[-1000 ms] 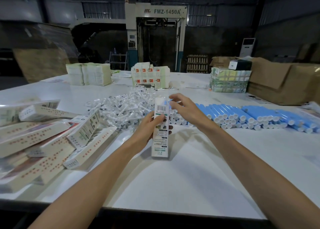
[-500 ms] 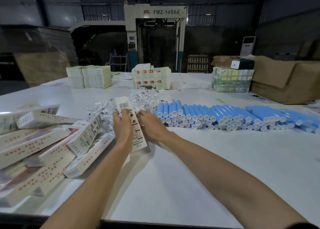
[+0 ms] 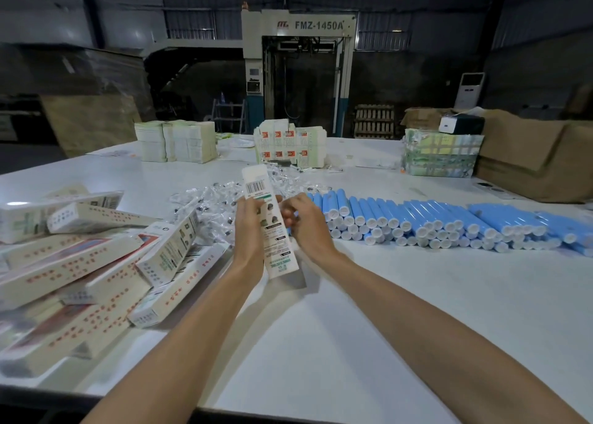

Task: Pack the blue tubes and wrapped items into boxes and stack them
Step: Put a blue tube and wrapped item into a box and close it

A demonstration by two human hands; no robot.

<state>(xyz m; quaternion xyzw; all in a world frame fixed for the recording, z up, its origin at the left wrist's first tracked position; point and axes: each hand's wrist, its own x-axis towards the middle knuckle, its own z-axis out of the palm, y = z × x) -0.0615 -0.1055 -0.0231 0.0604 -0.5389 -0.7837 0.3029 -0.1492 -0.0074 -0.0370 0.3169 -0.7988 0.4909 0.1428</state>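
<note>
A long white carton (image 3: 271, 221) with a barcode stands tilted above the white table (image 3: 385, 311). My left hand (image 3: 248, 227) grips its middle from the left side. My right hand (image 3: 305, 223) is at its right edge with curled fingers; whether it holds anything small is hidden. Blue tubes with white caps (image 3: 433, 221) lie in a long row to the right. Clear wrapped items (image 3: 211, 205) are heaped just behind my hands. Filled cartons (image 3: 90, 269) are piled at the left.
Stacks of flat cartons (image 3: 176, 141) and printed cartons (image 3: 288, 147) stand at the table's far side. A wrapped bundle (image 3: 439, 155) and brown cardboard boxes (image 3: 539, 157) are at the back right. A large machine (image 3: 298, 70) stands behind the table.
The carton has been lifted and now stands more upright between my hands. My right hand came back from the wrapped items to the carton's right edge.
</note>
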